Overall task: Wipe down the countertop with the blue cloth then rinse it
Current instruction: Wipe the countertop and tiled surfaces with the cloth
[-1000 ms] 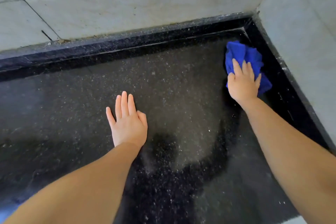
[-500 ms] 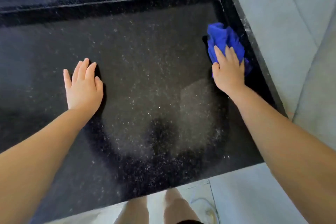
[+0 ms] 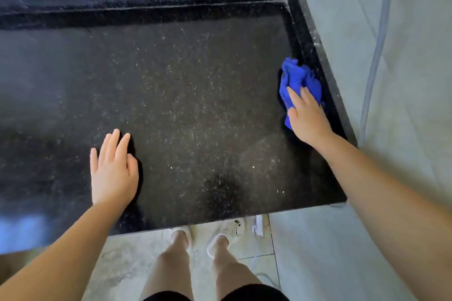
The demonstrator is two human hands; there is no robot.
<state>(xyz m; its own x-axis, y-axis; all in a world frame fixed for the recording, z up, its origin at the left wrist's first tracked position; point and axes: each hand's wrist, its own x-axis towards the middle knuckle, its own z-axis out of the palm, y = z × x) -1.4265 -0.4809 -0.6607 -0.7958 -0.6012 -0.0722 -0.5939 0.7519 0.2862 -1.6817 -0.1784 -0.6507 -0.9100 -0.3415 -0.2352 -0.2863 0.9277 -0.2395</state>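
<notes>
Right hand: my right hand (image 3: 308,118) presses the bunched blue cloth (image 3: 297,82) flat against the black speckled tabletop (image 3: 195,105), fingers (image 3: 293,96) extended over it, not curled round it.
Cloth: mostly ahead of those fingers, hard against the raised edge by the right-hand wall (image 3: 403,80).
Left hand: my left hand (image 3: 113,172) rests palm-down well to the left, fingers straight and together, holding nothing.
Step in hand: wiping, I judge; rinsing not yet begun.
Doing it well: I would keep even downward pressure, run the cloth tight along the raised edge where grit gathers, then work in overlapping passes toward the braced hand.
Risk: the bunched cloth may skip patches; spreading it would cover more.
</notes>
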